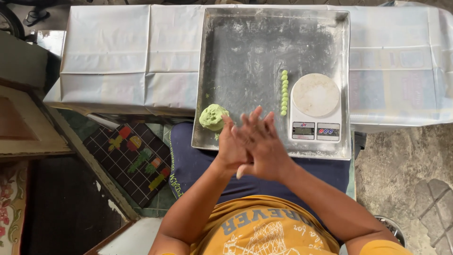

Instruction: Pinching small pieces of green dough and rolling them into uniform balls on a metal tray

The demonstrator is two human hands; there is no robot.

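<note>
My left hand [228,148] and my right hand [262,144] are pressed flat together, palm to palm, over the near edge of a large metal tray [204,71]. The right hand lies on top with its fingers straight and slightly spread. Anything between the palms is hidden. A lump of green dough [213,116] sits on the tray's near left corner, just beside my left fingertips. Further in, several small green dough balls [284,93] form a straight row next to a white kitchen scale [315,108], whose round plate carries nothing.
The tray rests on a table under a pale plastic sheet [118,56]. A dark tiled mat with fruit pictures [137,156] lies on the floor at left, beside a wooden frame [28,123]. A metal bowl's rim [390,225] shows at lower right.
</note>
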